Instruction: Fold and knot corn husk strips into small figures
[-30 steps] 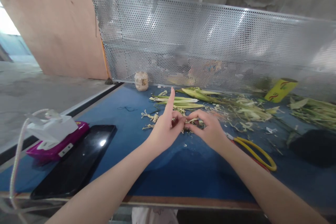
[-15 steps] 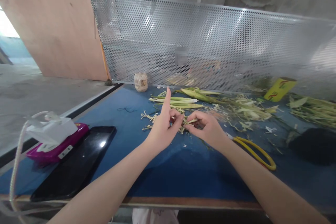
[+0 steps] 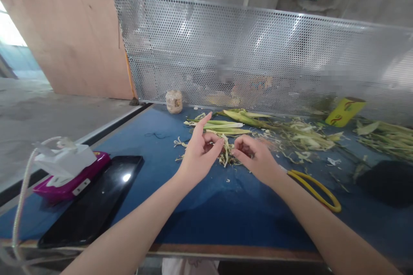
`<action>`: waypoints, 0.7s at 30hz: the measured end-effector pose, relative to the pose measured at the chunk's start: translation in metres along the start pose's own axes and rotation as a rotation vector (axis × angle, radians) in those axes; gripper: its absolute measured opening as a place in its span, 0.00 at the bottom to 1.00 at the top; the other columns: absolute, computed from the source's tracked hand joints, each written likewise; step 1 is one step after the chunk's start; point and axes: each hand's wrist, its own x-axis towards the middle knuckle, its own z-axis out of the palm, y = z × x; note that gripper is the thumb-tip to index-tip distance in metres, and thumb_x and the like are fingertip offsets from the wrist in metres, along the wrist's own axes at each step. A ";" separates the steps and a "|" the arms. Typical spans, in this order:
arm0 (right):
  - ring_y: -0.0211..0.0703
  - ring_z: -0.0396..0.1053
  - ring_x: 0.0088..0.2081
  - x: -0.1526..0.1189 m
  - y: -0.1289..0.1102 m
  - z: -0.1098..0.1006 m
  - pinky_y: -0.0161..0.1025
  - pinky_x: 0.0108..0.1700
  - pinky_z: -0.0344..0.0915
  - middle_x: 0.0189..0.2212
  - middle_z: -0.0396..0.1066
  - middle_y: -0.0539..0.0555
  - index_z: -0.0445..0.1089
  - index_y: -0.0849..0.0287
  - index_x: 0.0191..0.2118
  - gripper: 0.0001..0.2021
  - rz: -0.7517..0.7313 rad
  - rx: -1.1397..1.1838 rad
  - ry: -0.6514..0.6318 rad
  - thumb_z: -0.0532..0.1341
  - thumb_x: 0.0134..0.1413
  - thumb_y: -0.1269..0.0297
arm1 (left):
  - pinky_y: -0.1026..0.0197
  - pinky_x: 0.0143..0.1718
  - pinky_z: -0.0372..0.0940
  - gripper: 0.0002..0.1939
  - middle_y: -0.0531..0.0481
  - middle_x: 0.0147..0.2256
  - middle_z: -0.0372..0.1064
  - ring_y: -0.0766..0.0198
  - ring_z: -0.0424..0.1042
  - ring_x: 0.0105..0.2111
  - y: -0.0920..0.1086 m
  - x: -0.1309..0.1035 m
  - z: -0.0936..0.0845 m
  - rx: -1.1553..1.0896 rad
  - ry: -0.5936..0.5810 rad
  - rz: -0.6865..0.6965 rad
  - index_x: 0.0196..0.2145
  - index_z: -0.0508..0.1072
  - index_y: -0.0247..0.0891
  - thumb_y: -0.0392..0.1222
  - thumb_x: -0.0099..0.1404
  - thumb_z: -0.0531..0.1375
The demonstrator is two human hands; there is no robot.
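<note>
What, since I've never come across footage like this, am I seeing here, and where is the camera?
There is no machine: these are a person's two bare hands, seen by a camera worn on the head, looking forward and down. The left hand and right hand are at a small tangle of pale strips; whether either grips it firmly is hard to tell. Around them, the blue tabletop bears green leaves just beyond the hands, a dark phone and purple box on the left, and a yellow handle by the right forearm. A perforated metal panel stands behind.
</note>
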 end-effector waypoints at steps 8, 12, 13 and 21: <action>0.32 0.50 0.20 -0.001 0.000 0.002 0.32 0.23 0.50 0.18 0.52 0.45 0.55 0.58 0.22 0.12 0.009 0.142 -0.145 0.54 0.53 0.61 | 0.68 0.22 0.56 0.23 0.58 0.22 0.58 0.72 0.59 0.21 0.001 -0.003 0.002 0.044 -0.120 -0.047 0.54 0.52 0.39 0.39 0.61 0.53; 0.31 0.49 0.20 -0.002 0.000 0.003 0.32 0.23 0.49 0.18 0.53 0.45 0.56 0.59 0.20 0.12 -0.032 0.176 -0.121 0.56 0.50 0.63 | 0.68 0.21 0.55 0.19 0.59 0.21 0.54 0.73 0.57 0.20 0.000 -0.004 0.002 0.050 -0.169 -0.036 0.52 0.54 0.41 0.41 0.63 0.51; 0.31 0.49 0.20 -0.003 0.000 0.003 0.32 0.23 0.48 0.18 0.53 0.45 0.56 0.59 0.19 0.13 -0.038 0.181 -0.107 0.56 0.50 0.63 | 0.68 0.21 0.55 0.19 0.59 0.21 0.54 0.73 0.56 0.20 0.000 -0.004 0.002 0.055 -0.168 -0.021 0.52 0.53 0.41 0.41 0.63 0.51; 0.30 0.47 0.18 -0.005 -0.003 0.003 0.32 0.22 0.47 0.14 0.48 0.44 0.50 0.58 0.15 0.16 -0.042 0.313 -0.086 0.53 0.49 0.67 | 0.65 0.27 0.60 0.22 0.58 0.21 0.58 0.70 0.60 0.23 0.002 -0.005 0.005 0.084 -0.088 0.085 0.52 0.51 0.40 0.36 0.61 0.52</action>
